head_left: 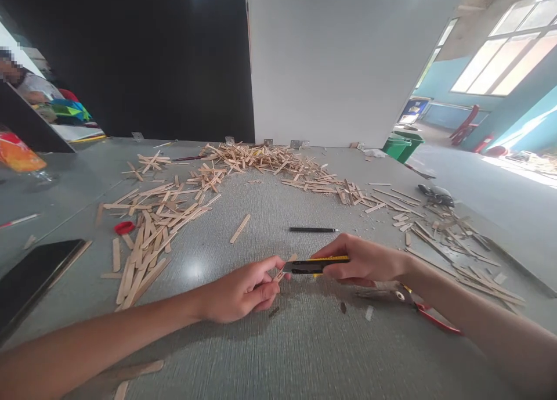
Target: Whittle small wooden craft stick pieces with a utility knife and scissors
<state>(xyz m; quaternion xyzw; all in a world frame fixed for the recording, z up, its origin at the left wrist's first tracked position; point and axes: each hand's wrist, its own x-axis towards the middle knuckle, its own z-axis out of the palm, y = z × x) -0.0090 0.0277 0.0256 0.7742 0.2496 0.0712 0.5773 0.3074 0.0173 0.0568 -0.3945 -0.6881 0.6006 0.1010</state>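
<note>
Between the fingers and thumb of my left hand is a popsicle stick with dark marks on it. My right hand is closed round a black and yellow utility knife. The blade end of the knife meets the stick at my left fingertips; whether it cuts into the wood is too small to tell. Beyond my hands lie a black pen and a single loose popsicle stick. Pliers with red handles rest partly under my right forearm.
Piles of popsicle sticks spread to the left, the back and the right. A phone and a red ring are at the left. Black and white panels stand behind the table. A person sits far left; green bins stand right.
</note>
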